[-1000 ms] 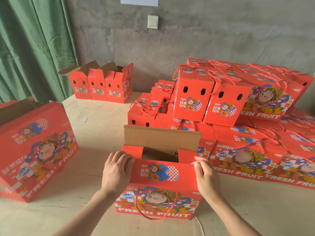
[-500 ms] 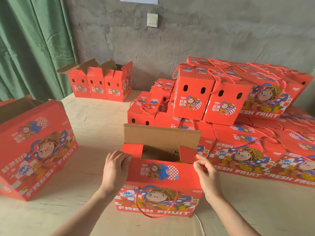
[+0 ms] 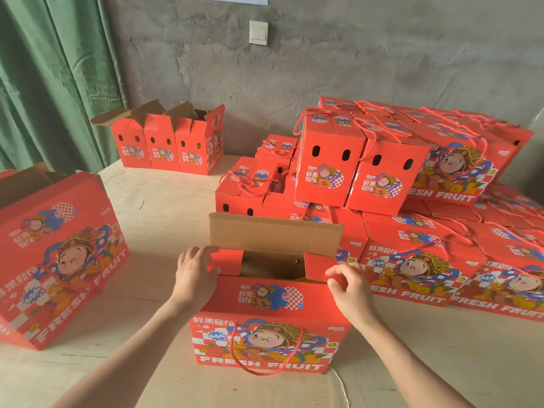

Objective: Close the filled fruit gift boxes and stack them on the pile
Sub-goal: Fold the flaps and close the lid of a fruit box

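Now the left hand (image 3: 195, 275) sits higher and further in than a second ago. Then it lay flat over the left end of the near flap (image 3: 270, 295). Its fingers now reach over the top edge of the left side flap (image 3: 226, 260), with the thumb against that flap's red face, so it holds the flap. The right hand (image 3: 351, 290) has changed too. A second ago it rested on the near flap's right end, and now its thumb and forefinger pinch the near corner of the right side flap (image 3: 319, 266), as they did half a second ago. That flap shows more of its red face than before. The gift box (image 3: 270, 343) stands where it was, on the counter (image 3: 153, 219) in front of the person and just left of the pile (image 3: 382, 187) of closed boxes. Its brown back flap (image 3: 275, 234) is upright as before, and its rope handle (image 3: 265, 360) hangs down the front.

Inside the gift box all is dark, and what fills it cannot be made out. The pile runs off the right edge, so its extent is unknown. A second open box (image 3: 59, 254) on the left is cut by the frame, and its opening faces away. Both forearms leave the bottom edge. A thin white cord (image 3: 341, 384) trails from beneath the gift box out of view. Three more open boxes (image 3: 162, 148) stand far back by the green curtain (image 3: 53, 78), their insides unseen.
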`<state>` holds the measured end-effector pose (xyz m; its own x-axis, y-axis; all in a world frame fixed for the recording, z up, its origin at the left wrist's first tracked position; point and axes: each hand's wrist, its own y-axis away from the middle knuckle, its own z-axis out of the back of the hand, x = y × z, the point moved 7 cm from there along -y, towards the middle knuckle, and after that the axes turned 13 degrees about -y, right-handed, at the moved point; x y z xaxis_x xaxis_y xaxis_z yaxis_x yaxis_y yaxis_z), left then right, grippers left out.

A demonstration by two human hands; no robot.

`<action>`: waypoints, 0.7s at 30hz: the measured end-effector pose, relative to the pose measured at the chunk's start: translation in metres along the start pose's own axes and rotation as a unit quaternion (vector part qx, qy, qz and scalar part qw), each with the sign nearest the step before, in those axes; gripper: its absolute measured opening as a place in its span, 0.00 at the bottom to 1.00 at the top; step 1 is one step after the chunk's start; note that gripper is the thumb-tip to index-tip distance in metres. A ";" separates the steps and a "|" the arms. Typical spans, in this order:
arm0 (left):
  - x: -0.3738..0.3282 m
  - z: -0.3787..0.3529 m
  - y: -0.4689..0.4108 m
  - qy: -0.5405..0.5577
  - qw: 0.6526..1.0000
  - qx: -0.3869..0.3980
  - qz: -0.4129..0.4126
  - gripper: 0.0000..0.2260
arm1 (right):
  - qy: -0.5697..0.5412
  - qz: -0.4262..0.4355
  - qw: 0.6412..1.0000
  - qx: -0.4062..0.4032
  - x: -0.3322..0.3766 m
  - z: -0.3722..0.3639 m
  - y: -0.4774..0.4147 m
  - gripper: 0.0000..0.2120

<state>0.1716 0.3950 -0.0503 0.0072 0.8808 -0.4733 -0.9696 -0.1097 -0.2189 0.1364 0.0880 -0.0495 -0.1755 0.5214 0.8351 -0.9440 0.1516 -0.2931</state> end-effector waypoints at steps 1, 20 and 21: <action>0.007 -0.003 -0.002 0.019 0.999 0.022 0.032 0.25 | -0.016 -0.022 1.000 -0.004 -0.005 -0.001 -0.001 0.11; 0.000 0.008 0.011 0.096 0.993 -0.049 -0.057 0.22 | -0.174 -0.139 0.968 0.118 -0.033 -0.007 -0.019 0.21; -0.002 0.007 0.012 0.086 0.994 -0.036 -0.060 0.23 | -0.154 -0.131 0.969 0.144 -0.032 -0.008 -0.017 0.23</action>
<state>0.1581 0.3954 -0.0459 0.1686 0.7991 -0.5771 -0.9393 -0.0473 -0.3398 0.1605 0.0752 -0.0750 0.0469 0.2151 0.9755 -0.9984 -0.0198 0.0524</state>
